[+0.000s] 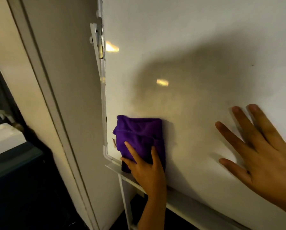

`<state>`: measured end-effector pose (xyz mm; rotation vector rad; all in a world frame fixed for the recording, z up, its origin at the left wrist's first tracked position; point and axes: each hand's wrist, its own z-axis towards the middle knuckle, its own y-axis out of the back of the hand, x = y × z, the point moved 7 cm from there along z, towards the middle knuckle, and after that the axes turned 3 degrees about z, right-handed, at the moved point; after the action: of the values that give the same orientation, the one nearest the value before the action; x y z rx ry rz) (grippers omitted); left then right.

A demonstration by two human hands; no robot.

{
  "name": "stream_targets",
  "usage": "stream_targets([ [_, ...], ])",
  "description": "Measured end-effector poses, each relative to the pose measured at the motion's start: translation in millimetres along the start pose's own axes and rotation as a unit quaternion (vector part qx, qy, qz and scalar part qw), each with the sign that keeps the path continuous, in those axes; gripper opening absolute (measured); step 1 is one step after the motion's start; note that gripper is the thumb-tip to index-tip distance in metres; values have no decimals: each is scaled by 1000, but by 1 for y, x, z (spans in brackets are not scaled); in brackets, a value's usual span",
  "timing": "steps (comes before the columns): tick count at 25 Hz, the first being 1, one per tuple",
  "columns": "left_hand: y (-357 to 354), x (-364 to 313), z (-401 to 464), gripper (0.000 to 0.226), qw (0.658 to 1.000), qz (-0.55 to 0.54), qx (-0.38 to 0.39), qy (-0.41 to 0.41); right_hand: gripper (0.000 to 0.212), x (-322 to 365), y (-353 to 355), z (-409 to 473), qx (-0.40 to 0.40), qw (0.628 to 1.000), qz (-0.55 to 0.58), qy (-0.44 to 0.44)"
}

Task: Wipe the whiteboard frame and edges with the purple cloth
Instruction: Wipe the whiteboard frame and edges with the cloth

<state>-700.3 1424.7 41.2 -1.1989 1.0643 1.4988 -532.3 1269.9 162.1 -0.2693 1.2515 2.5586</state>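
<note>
The whiteboard (pixel 197 47) fills most of the view, with its pale frame (pixel 103 103) running down the left edge to the rounded bottom-left corner. The folded purple cloth (pixel 139 135) lies flat against the board at that corner, just right of the frame. My left hand (pixel 145 170) presses on the cloth's lower part, fingers spread over it, above the bottom tray (pixel 185 203). My right hand (pixel 261 153) rests flat on the board surface at the right, fingers apart, holding nothing.
A bracket or clip (pixel 97 39) sticks out from the frame higher up. Left of the board stands a cream wall panel with a door frame (pixel 44 97). A white box (pixel 3 138) sits at the far left, over dark floor.
</note>
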Motion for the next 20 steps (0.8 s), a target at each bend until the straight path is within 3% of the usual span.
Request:
stream_targets([
  [7,19,20,91,88,999,-18,-32,-31,79,-4,-13,14,50,996,-64,-21],
  [12,20,22,121,86,998,2,-34,-61,61,26,-10,43,-43,996,-10,-74],
  [15,17,20,132,89,997,5,-31,-75,74,40,-18,72,-42,992,-101,-57],
  [20,13,5,156,94,992,4,-19,-125,74,46,-38,113,-16,986,-161,-30],
])
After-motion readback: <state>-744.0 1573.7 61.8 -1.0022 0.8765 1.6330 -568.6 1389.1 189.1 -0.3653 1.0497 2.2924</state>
